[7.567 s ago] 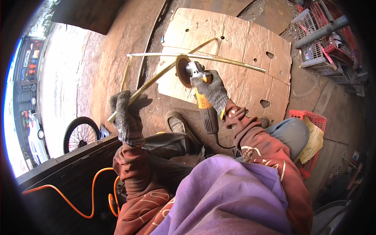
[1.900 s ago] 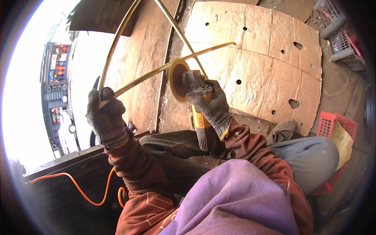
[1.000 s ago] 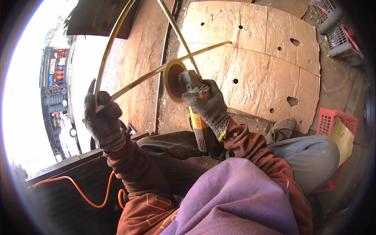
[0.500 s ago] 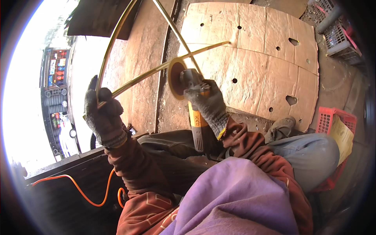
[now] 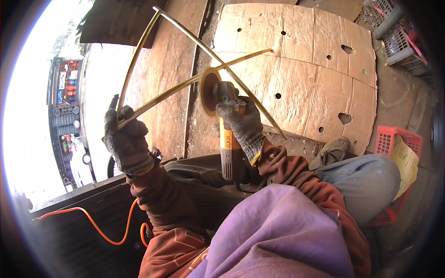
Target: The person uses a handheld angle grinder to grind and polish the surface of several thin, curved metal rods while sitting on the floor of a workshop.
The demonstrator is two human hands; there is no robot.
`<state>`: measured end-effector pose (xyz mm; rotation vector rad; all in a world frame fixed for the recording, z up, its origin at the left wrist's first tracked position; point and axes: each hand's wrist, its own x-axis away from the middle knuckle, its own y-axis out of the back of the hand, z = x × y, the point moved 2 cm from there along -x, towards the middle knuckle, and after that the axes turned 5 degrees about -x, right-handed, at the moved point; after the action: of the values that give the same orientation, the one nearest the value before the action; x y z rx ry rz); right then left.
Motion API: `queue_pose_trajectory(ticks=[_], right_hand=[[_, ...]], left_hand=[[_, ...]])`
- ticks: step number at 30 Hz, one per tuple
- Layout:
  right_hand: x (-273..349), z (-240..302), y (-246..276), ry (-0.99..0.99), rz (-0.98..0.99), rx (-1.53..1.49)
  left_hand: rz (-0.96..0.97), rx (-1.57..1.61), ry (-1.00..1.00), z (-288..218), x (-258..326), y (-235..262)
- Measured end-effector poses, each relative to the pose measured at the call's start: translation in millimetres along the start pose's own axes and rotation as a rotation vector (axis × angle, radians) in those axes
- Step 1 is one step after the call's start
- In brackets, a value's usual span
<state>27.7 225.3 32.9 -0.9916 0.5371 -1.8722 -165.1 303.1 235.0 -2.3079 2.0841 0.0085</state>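
My left hand (image 5: 127, 142), in a grey knit glove, is closed round one corner of a bent brass-coloured metal frame (image 5: 181, 85). The frame has a triangular outline, and two of its bars cross in front of the grinder. My right hand (image 5: 242, 120), gloved alike, grips a yellow and black angle grinder (image 5: 232, 150) around its head end, with the body hanging down toward my lap. The grinder's round disc (image 5: 211, 91) stands edge-up beside the crossing bars, near the lower one. Whether disc and bar touch, I cannot tell.
A flattened cardboard sheet (image 5: 296, 92) with holes covers the ground ahead. On the right are a red plastic crate (image 5: 384, 139) and grey crates (image 5: 403, 51). An orange cable (image 5: 102, 236) runs at lower left. A dark panel (image 5: 120, 21) stands at upper left.
The frame has tilted and come lower, so its far corner now shows at the top and a bar end reaches down right past the grinder. Both hands shifted only slightly.
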Motion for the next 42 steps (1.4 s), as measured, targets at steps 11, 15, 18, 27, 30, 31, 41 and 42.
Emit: queue_pose_trajectory(ticks=[11, 15, 18, 27, 30, 31, 41, 42], right_hand=[[-7.5, 6.5, 5.8, -0.013, -0.011, -0.083], [-15.7, 1.9, 11.5, 0.018, -0.015, -0.098], [-15.9, 7.3, 10.5, -0.023, -0.022, -0.081], [-9.3, 27.6, 13.0, -0.089, 0.034, -0.033], [-7.7, 28.7, 16.0, -0.11, 0.068, 0.002], [-7.0, 28.6, 16.4, -0.117, 0.069, 0.019], [-10.2, 28.4, 21.0, -0.098, -0.012, 0.02], [-11.2, 30.1, 21.7, -0.085, -0.021, 0.043]], left_hand=[[0.021, 0.048, -0.015, -1.1, 3.4, -3.3], [0.083, 0.03, -0.029, -0.3, 0.2, -6.7], [0.077, -0.002, -0.048, -2.3, 2.9, -12.3], [0.12, -0.08, -0.127, -1.6, 5.0, -25.1], [0.082, -0.107, -0.144, -5.2, 7.5, -29.8], [0.053, -0.102, -0.14, -5.7, 7.6, -30.7], [0.067, -0.018, -0.096, -2.6, 4.9, -21.8], [0.086, -0.026, -0.101, -2.2, 4.4, -21.4]])
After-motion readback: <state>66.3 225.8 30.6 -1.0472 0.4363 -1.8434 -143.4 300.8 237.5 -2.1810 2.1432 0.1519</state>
